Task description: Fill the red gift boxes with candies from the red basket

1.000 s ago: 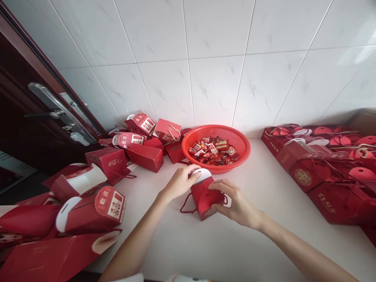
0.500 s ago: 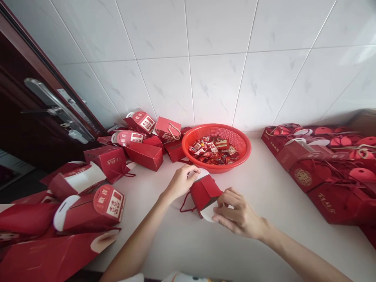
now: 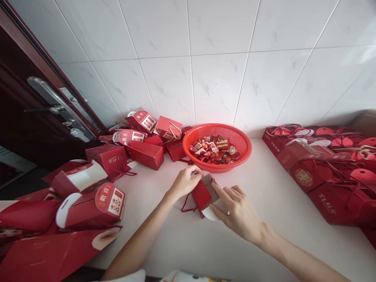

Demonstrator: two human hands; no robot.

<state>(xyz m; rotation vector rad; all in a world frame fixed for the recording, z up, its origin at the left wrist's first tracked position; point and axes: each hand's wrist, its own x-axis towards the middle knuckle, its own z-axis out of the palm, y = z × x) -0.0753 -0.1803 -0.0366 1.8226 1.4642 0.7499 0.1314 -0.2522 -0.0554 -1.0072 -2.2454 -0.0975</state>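
A small red box (image 3: 201, 196) with a white inside stands on the white table, its top open and a red cord loop hanging at its left side. My left hand (image 3: 187, 180) pinches the box's far end flap between thumb and fingers. At the near right side, my right hand (image 3: 236, 209) touches the box with its fingers apart, the index finger at the far right edge and the thumb by the white near flap. Just behind the box sits a red plastic basket (image 3: 217, 168) of wrapped candies (image 3: 213, 149).
Red boxes (image 3: 145, 154) lie piled along the left and back left of the table (image 3: 176, 243). On the right stand rows of red boxes (image 3: 326, 199) with cords. A tiled wall (image 3: 217, 86) rises behind; a dark door (image 3: 23, 98) is at the left.
The top of the red box has opened, showing its inside. My right hand has uncurled, its index finger reaching forward to the box's far right edge. My left hand stays at the far flap.
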